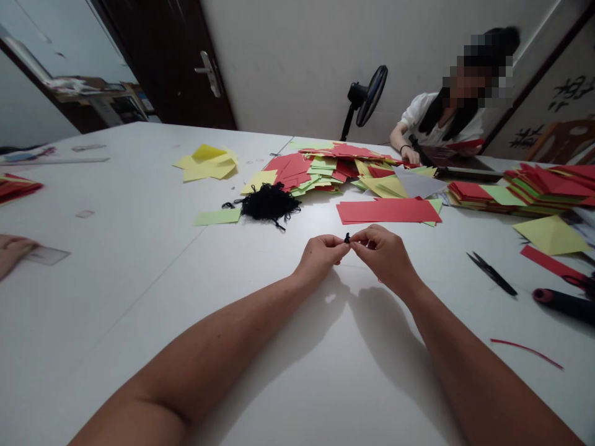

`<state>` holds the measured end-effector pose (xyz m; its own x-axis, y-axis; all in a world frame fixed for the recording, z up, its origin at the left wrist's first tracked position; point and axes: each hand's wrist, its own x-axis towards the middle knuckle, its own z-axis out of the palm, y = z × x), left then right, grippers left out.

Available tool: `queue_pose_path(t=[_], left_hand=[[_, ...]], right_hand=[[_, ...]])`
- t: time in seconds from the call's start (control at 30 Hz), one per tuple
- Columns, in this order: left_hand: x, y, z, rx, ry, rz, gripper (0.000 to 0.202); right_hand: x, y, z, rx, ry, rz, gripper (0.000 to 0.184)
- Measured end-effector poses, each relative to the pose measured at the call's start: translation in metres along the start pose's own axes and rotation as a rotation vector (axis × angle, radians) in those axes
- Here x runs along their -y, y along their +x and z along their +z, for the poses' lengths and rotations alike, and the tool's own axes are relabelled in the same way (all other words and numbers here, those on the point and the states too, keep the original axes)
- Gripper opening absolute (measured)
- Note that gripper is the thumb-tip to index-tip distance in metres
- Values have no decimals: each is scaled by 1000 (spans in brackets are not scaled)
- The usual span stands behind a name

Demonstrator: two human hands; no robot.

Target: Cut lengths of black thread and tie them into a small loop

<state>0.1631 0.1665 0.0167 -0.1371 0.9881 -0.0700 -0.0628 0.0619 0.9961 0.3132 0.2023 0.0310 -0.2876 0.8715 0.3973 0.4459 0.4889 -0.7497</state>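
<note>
Above the white table (pixel 279 347), my left hand (pixel 321 253) and my right hand (pixel 382 248) meet fingertip to fingertip. Both pinch a small black cord (pixel 347 238), its short bunched end sticking up between them. The rest of the cord is hidden by my fingers. Beyond my hands lies a tangled heap of black cord loops (pixel 268 202), beside a light green paper strip (pixel 217 217). Red paper strips (pixel 388 210) lie just past my right hand.
Piled coloured paper (pixel 325 167) lies at the back, with stacked cards (pixel 520 193) to the right. Open scissors (pixel 493 274), a black-handled tool (pixel 564 305) and a thin red strip (pixel 527 352) lie at right. Another person (pixel 427 124) sits opposite; another hand (pixel 13 251) is at the left edge.
</note>
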Motion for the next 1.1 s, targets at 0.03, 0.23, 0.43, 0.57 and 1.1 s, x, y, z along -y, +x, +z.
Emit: queue_pose_path(t=[0.03, 0.23, 0.43, 0.57, 1.1], left_hand=[[-1, 0, 0, 0, 6, 9, 30], [-2, 0, 1, -4, 107, 89, 27], [-2, 1, 1, -45, 255, 230, 15], [-4, 0, 1, -49, 310, 311, 16], [3, 2, 1, 36, -190, -25, 29]], right_hand=[[0, 0, 0, 1, -2, 2, 9], [2, 2, -3, 19, 31, 72, 10], [0, 4, -6, 60, 92, 139, 10], [-1, 5, -6, 72, 119, 162, 12], [1, -3, 6, -5, 252, 252, 14]])
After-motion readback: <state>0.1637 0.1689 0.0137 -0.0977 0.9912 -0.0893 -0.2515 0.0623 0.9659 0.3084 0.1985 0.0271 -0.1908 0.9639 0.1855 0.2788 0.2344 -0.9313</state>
